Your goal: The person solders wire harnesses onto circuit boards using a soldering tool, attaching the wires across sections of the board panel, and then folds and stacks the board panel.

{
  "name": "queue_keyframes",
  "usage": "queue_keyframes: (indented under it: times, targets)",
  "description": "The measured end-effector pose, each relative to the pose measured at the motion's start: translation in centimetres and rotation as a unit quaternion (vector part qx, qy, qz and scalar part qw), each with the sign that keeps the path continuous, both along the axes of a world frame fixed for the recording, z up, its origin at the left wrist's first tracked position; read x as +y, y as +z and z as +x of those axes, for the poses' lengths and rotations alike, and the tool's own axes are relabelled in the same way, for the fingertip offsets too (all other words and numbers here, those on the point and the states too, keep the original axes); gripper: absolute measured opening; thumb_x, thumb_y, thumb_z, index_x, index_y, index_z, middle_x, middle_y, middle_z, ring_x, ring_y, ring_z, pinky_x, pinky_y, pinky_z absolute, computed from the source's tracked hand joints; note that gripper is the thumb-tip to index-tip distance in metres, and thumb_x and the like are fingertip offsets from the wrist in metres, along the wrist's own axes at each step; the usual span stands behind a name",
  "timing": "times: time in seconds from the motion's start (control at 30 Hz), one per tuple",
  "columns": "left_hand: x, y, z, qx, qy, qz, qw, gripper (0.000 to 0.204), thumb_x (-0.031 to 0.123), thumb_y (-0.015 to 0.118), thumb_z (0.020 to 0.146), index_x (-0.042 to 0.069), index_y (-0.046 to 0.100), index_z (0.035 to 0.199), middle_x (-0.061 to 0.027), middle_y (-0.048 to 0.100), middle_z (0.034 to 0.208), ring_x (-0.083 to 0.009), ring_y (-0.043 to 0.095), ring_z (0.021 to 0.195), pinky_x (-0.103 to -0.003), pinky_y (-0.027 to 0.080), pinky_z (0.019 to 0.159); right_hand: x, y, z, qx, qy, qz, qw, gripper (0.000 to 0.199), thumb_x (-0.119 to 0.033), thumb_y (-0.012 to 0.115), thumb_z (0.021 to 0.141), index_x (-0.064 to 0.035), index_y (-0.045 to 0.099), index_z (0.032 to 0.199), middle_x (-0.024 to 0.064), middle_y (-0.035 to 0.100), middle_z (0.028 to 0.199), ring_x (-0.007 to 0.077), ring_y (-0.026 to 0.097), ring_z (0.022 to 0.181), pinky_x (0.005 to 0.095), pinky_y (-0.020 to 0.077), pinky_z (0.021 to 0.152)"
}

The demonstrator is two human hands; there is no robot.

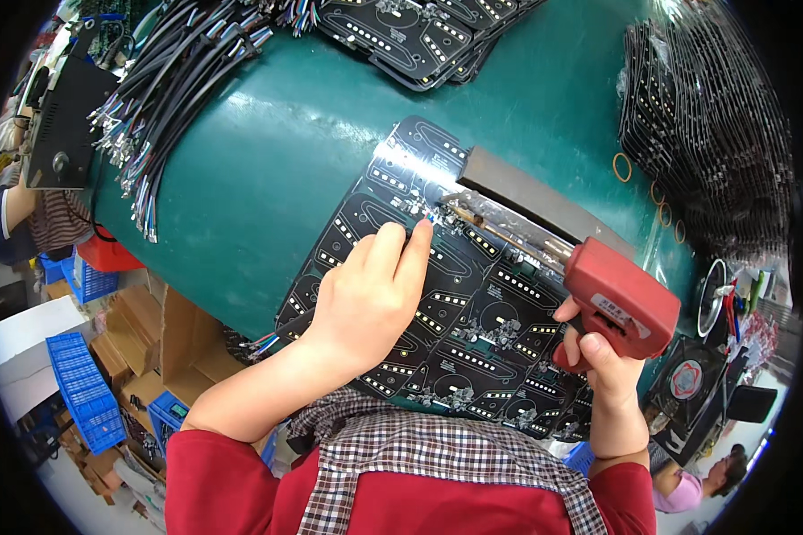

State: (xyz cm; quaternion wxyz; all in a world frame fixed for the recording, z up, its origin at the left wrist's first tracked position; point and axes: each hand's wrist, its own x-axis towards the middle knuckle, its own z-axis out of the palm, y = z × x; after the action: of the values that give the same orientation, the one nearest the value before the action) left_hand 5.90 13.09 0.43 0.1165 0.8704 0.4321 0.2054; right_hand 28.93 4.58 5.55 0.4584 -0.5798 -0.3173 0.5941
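Observation:
My right hand [602, 352] is wrapped round the handle of a red soldering gun [623, 299], which points left. Its metal tip reaches the black circuit boards [500, 312] laid out close together in front of me. My left hand [375, 290] is closed in a pinch beside the tip, just over a board. Small coloured wire ends [431, 217] show at the fingertips; the fingers hide most of what they hold. A black cable with coloured wire ends [264, 344] comes out beside my left wrist. Behind the gun, a long dark bar [544, 201] lies across the boards.
A bundle of black cables [183, 85] lies at the far left of the green table [232, 178]. More boards [419, 40] are stacked at the back, and a tall row of boards [714, 125] stands at the right by several rubber bands [622, 168]. Blue crates [86, 392] sit below left.

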Motion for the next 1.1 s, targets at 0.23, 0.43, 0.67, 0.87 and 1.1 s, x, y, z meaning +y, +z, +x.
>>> queue_keyframes:
  times: [0.23, 0.43, 0.67, 0.87, 1.1]
  targets:
    - [-0.1, -0.2, 0.0, 0.023, 0.016, 0.026, 0.999, 0.033, 0.001, 0.064, 0.072, 0.0, 0.06, 0.105, -0.0047, 0.044, 0.073, -0.0173, 0.051, 0.055, -0.029, 0.042, 0.047, -0.5, -0.2, -0.2, 0.0, 0.028, -0.033, 0.999, 0.045, -0.013, 0.068, 0.078, -0.0002, 0.051, 0.117, 0.0086, 0.06, 0.096, 0.0078, 0.05, 0.067, 0.022, 0.0428, 0.061]
    - [-0.2, -0.1, 0.0, 0.019, 0.017, 0.019, 1.0, 0.035, 0.0, 0.063, 0.072, 0.0, 0.06, 0.106, -0.0048, 0.043, 0.072, -0.0174, 0.05, 0.055, -0.029, 0.042, 0.047, -0.7, -0.1, -0.4, 0.022, 0.021, -0.051, 0.998, 0.045, -0.01, 0.069, 0.077, -0.0011, 0.05, 0.117, 0.007, 0.058, 0.097, 0.0095, 0.05, 0.077, 0.0235, 0.0423, 0.069]
    - [0.1, -0.5, -0.3, 0.048, -0.011, 0.078, 0.996, 0.041, 0.005, 0.058, 0.063, -0.003, 0.059, 0.103, -0.004, 0.042, 0.076, -0.0115, 0.049, 0.058, -0.02, 0.043, 0.042, -1.3, -0.5, 0.1, -0.018, 0.046, -0.048, 0.998, 0.056, -0.008, 0.069, 0.077, -0.0001, 0.043, 0.127, 0.0046, 0.056, 0.093, 0.0105, 0.049, 0.077, 0.0252, 0.0412, 0.068]
    - [0.1, -0.1, -0.1, 0.068, -0.016, 0.082, 0.994, 0.041, 0.006, 0.058, 0.063, -0.003, 0.059, 0.103, -0.004, 0.043, 0.077, -0.0114, 0.049, 0.058, -0.02, 0.043, 0.043, -0.8, -0.8, -0.9, -0.057, 0.024, -0.008, 0.998, 0.06, -0.021, 0.069, 0.077, 0.0028, 0.042, 0.125, 0.0104, 0.058, 0.087, 0.0098, 0.047, 0.059, 0.0224, 0.0402, 0.054]
    - [0.1, -0.6, -0.5, 0.047, -0.029, 0.108, 0.993, 0.041, 0.005, 0.058, 0.063, -0.003, 0.06, 0.103, -0.0036, 0.043, 0.076, -0.0107, 0.046, 0.056, -0.02, 0.042, 0.041, -1.3, -0.2, -0.2, 0.002, 0.053, -0.021, 0.998, 0.055, -0.012, 0.067, 0.079, -0.0012, 0.043, 0.127, 0.0071, 0.058, 0.102, 0.0073, 0.045, 0.071, 0.022, 0.0383, 0.063]
